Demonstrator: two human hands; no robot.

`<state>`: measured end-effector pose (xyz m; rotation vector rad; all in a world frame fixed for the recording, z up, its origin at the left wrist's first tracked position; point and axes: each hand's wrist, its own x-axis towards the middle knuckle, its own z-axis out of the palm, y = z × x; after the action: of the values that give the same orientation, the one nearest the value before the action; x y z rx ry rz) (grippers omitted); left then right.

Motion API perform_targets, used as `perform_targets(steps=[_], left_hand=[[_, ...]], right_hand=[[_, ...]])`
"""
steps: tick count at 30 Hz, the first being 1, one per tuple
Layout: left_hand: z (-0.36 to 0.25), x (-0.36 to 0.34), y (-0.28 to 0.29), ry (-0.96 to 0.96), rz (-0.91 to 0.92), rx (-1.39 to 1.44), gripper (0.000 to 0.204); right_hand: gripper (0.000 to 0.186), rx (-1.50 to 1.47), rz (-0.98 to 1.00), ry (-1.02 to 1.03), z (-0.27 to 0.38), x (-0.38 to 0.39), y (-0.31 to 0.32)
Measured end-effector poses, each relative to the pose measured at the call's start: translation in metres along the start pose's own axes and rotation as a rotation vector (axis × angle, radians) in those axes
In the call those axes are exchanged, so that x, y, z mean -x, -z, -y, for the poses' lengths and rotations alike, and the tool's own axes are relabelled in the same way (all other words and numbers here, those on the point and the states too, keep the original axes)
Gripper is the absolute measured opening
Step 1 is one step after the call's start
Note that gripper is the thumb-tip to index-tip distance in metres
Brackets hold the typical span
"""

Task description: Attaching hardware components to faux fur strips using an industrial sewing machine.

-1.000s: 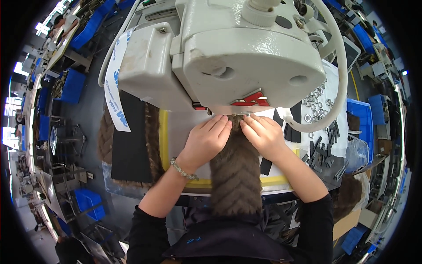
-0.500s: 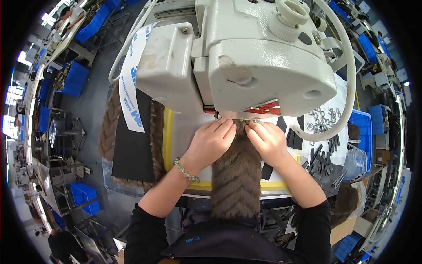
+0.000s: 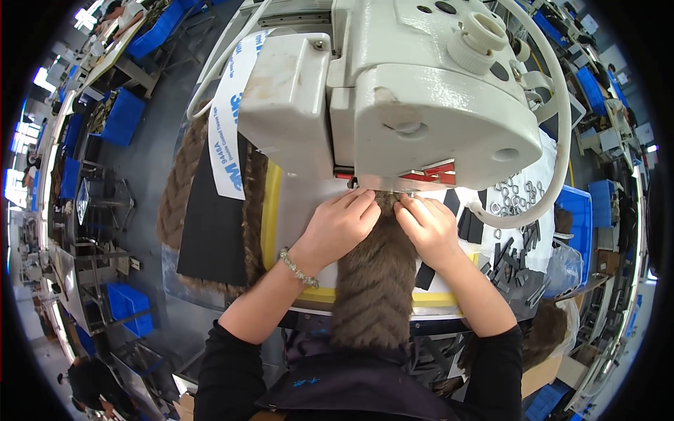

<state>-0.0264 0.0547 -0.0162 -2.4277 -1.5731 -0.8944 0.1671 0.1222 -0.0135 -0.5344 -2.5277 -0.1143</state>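
Observation:
A long strip of brown faux fur (image 3: 375, 281) with a chevron pattern runs from under the head of a white sewing machine (image 3: 435, 126) down over the table edge toward my lap. My left hand (image 3: 344, 223) grips the strip's left edge close below the machine head, fingers bent and pressed together. On the opposite edge, my right hand (image 3: 428, 226) pinches the fur with thumb and fingers. Both sets of fingertips are partly hidden beneath the machine, and so is the needle area. A beaded bracelet (image 3: 298, 268) circles my left wrist.
Left of the machine lie more fur pieces (image 3: 184, 196) and a black panel (image 3: 210, 245). To the right are metal rings (image 3: 516, 195), short black strips (image 3: 512, 263) and a blue bin (image 3: 577, 223). Yellow tape (image 3: 272, 210) borders the white work surface.
The view has shifted slightly, so the machine appears a little farther right. Both hands keep their hold on the fur strip, almost unmoved beside the machine head.

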Motion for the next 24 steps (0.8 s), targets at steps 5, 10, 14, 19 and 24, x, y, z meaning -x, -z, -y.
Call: perform_targets(steps=[5,10,14,19,24], left_hand=[[0.0007,0.0016,-0.0015,0.009,-0.013,0.013,0.015],[0.0013,0.0019,-0.0009,0.008,-0.019,0.03,0.013],[0.0018,0.0017,-0.0024,0.006,-0.002,0.005,0.009],[0.0027,0.001,-0.0053,-0.024,-0.045,-0.015,0.008],[0.0056,0.0057,-0.001,0.013,0.009,0.009,0.012]], right_hand=[[0.014,0.01,-0.01,-0.004,0.0005,-0.0004,-0.0014],[0.015,0.017,-0.014,0.005,0.0012,-0.0013,-0.0002],[0.015,0.02,-0.028,0.006,0.0013,-0.0023,-0.0004],[0.015,0.002,-0.035,-0.006,-0.0001,-0.0001,-0.002],[0.022,0.004,0.029,-0.109,0.0039,-0.0004,0.0021]])
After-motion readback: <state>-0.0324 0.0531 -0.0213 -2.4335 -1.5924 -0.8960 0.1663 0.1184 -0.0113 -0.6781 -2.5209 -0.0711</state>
